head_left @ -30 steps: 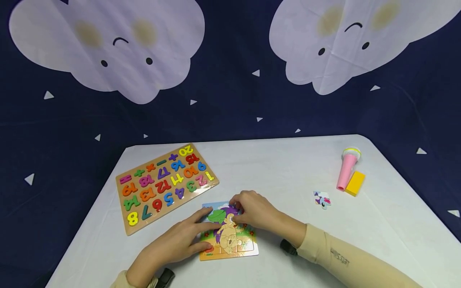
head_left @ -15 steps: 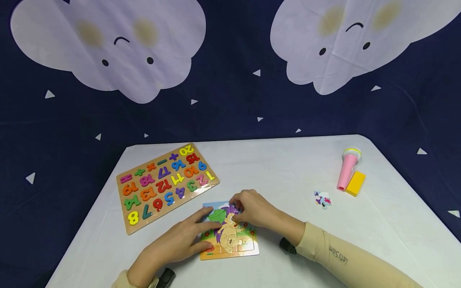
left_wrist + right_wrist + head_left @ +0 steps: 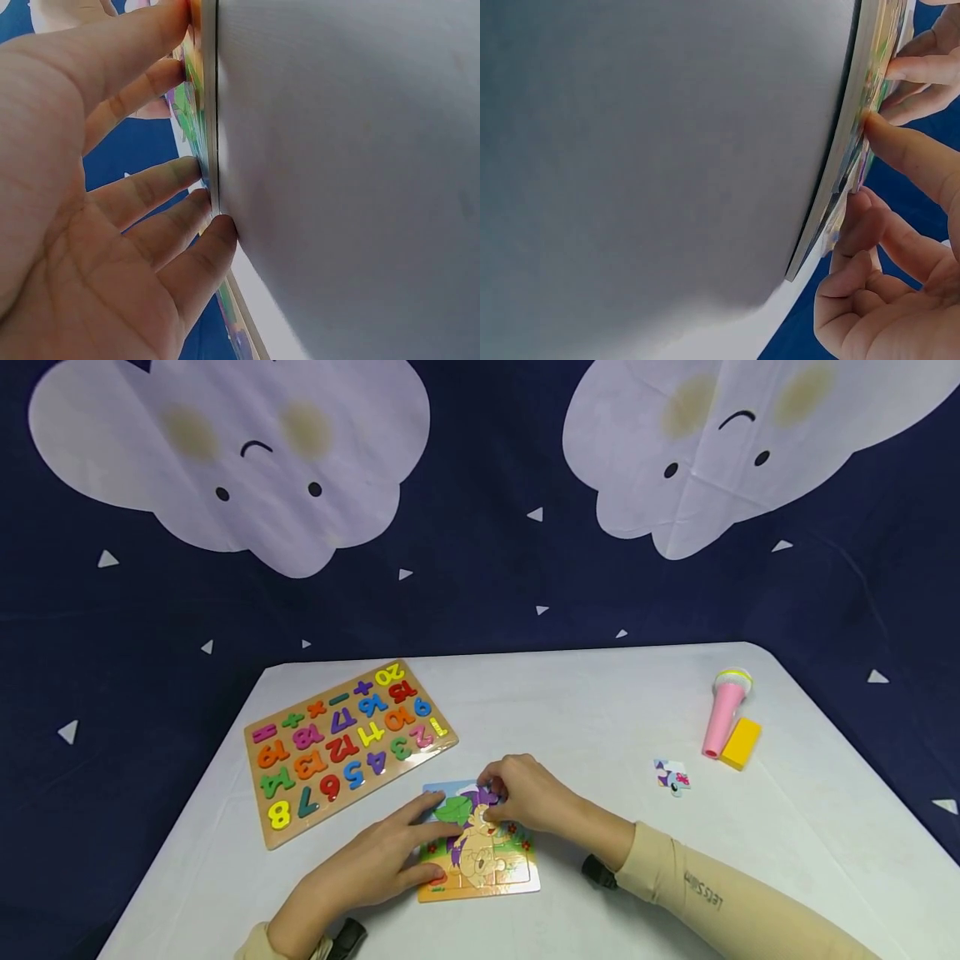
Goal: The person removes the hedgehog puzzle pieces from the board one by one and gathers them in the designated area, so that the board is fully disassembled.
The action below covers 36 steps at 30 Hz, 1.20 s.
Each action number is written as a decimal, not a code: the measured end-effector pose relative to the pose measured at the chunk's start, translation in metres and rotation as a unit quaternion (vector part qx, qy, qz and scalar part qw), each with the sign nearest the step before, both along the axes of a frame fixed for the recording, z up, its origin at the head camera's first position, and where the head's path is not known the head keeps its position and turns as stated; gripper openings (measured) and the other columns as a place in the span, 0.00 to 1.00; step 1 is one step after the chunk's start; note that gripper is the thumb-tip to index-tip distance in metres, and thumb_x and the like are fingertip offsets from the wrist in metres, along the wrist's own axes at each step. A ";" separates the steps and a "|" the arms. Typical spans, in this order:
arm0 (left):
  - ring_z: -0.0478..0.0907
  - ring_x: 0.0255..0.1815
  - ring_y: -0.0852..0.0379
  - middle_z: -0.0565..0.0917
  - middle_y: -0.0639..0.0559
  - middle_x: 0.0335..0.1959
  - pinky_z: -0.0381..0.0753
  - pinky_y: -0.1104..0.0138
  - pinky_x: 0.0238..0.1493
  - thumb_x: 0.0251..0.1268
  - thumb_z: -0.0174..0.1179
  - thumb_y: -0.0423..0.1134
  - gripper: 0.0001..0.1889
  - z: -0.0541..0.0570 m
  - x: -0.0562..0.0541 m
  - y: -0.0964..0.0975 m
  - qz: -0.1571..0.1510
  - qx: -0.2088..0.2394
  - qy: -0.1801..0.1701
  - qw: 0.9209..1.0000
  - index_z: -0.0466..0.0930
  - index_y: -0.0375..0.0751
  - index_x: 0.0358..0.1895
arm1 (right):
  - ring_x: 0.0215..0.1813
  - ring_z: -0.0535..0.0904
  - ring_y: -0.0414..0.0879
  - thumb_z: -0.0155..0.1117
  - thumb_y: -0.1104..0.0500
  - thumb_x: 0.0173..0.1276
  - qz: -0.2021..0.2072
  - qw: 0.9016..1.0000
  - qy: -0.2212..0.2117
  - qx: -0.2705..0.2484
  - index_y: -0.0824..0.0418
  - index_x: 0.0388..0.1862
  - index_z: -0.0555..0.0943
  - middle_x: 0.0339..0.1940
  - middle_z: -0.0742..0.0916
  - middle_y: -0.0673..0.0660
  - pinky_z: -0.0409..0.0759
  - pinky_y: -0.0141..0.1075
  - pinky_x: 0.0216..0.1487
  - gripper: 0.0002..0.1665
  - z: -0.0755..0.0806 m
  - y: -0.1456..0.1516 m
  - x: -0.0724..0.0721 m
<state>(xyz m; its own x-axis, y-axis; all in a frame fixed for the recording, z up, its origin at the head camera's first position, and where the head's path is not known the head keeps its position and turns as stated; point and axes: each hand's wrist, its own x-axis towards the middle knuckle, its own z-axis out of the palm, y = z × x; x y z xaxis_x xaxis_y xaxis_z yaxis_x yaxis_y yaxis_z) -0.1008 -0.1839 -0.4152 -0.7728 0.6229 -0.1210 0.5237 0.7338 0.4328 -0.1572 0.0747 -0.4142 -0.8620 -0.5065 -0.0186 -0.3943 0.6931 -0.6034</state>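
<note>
A jigsaw puzzle board [image 3: 480, 893] with a cartoon hedgehog picture lies on the white table between the two hands. My left hand [image 3: 378, 860] rests with spread fingers on its left side; in the left wrist view the left fingertips [image 3: 187, 171] touch the board's edge and face. At the upper right of the picture, my right hand [image 3: 528, 797] pinches a puzzle piece [image 3: 860, 166] between thumb and index finger, close over the board. The right hand's other fingers are curled. Part of the piece is hidden behind the fingers.
A wooden number board [image 3: 341, 752] with coloured numerals lies to the left, beyond the left hand. On the right are a loose puzzle piece [image 3: 672, 776], a pink toy microphone [image 3: 722, 714] and a yellow block [image 3: 741, 743]. A dark cloud-print cloth [image 3: 480, 593] hangs behind the table.
</note>
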 end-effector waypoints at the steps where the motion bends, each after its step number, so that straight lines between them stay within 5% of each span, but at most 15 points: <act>1: 0.67 0.83 0.34 0.66 0.40 0.84 0.78 0.38 0.73 0.73 0.69 0.55 0.26 0.000 0.000 0.000 -0.001 0.000 -0.001 1.000 0.82 0.62 0.72 | 0.36 0.76 0.41 0.85 0.62 0.60 0.000 1.000 0.002 -0.001 0.66 0.50 0.90 0.32 0.86 0.52 0.77 0.32 0.37 0.20 0.000 0.000 0.000; 17: 0.70 0.81 0.33 0.67 0.40 0.83 0.79 0.37 0.71 0.74 0.67 0.58 0.26 -0.007 -0.003 0.001 -0.015 0.005 0.008 1.000 0.81 0.64 0.72 | 0.34 0.76 0.38 0.85 0.61 0.53 0.037 0.997 0.073 0.012 0.65 0.48 0.90 0.32 0.86 0.51 0.78 0.29 0.36 0.23 0.004 0.009 -0.007; 36: 0.66 0.83 0.36 0.66 0.42 0.84 0.77 0.40 0.75 0.72 0.70 0.57 0.26 -0.001 -0.001 0.002 0.001 -0.012 0.001 1.000 0.82 0.64 0.71 | 0.37 0.78 0.40 0.85 0.61 0.52 -0.011 0.995 0.097 0.021 0.62 0.46 0.91 0.34 0.87 0.49 0.79 0.31 0.39 0.21 0.017 0.064 -0.021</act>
